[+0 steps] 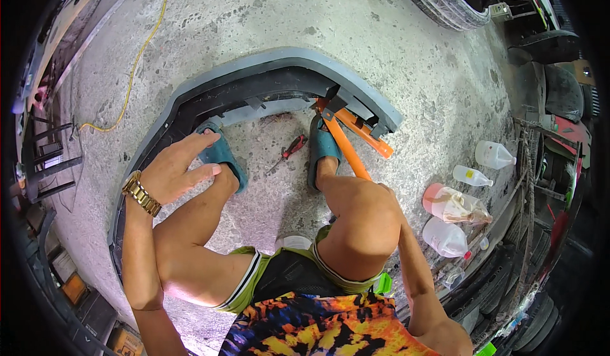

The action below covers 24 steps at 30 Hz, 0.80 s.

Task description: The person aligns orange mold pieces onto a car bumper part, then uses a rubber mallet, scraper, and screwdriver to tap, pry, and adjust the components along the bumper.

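A curved grey and black bumper-like panel [210, 79] lies on the floor around my feet. My left hand [181, 168], with a gold watch at the wrist, is open and empty, fingers extended above my left sandal. An orange bar [344, 147] and an orange tube [381, 146] meet at a black bracket [337, 105] on the panel's right part. My right hand [387, 189] is mostly behind my right knee, beside the orange bar's near end; its grip is hidden. A red and black screwdriver [293, 145] lies between my feet.
Several plastic jugs and bottles [495, 155] lie at the right beside stacked parts and tires [546, 318]. A large tire [438, 3] is at the upper right. A yellow cord [135, 63] runs along the left floor, near a dark metal rack [57, 159].
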### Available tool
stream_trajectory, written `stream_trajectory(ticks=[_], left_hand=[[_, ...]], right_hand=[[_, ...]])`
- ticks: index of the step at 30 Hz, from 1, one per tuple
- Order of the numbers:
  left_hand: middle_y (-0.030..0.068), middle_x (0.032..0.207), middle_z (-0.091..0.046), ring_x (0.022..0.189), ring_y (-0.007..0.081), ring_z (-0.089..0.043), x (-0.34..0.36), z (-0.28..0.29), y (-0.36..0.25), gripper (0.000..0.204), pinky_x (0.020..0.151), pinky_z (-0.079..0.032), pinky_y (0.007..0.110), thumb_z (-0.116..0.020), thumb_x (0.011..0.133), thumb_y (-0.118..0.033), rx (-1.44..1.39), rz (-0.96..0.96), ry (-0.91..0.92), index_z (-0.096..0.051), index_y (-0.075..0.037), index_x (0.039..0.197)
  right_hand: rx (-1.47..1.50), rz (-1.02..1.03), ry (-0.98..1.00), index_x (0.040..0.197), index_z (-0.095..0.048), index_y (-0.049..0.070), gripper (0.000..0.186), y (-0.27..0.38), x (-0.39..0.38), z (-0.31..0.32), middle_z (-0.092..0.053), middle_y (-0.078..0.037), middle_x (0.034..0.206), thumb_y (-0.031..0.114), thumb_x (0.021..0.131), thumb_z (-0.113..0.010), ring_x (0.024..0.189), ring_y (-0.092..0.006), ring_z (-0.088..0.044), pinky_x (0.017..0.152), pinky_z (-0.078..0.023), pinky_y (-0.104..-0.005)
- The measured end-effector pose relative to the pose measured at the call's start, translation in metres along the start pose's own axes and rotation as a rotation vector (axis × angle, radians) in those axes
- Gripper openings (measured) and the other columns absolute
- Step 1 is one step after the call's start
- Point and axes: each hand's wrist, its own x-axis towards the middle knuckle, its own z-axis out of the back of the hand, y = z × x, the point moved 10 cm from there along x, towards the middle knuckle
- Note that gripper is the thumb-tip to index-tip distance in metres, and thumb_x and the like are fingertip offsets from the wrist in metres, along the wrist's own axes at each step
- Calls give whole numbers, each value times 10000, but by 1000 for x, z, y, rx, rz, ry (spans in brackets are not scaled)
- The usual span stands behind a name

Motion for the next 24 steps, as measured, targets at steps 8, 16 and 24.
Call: stream_trajectory(ticks=[8, 16, 24], left_hand=[[203, 1213, -514, 1110, 322, -506, 5, -8, -4, 606, 935, -404, 381, -574, 840, -414, -5, 42, 39, -460, 11, 1256], [120, 1049, -562, 913, 165, -553, 37, -20, 17, 591, 803, -457, 310, -680, 799, -300, -154, 128, 69, -469, 28, 1244], [40, 701, -589, 657, 104, -542, 45, -12, 29, 157, 600, -440, 262, -651, 805, -135, 22, -53, -124, -609, 15, 826]], right_hand=[[-193, 42, -135, 984, -546, -17, 184, 13, 4, -11, -611, -97, 832, 152, 911, -541, 736, -107, -550, 607, -458, -271], [-137, 224, -97, 1028, -495, 42, 200, -30, 39, 1, -612, -162, 823, 188, 898, -538, 766, -261, -620, 651, -492, -401], [-483, 322, -316, 972, -512, 89, 208, -63, -38, 29, -620, -187, 851, 263, 867, -551, 820, -396, -584, 680, -454, -475]])
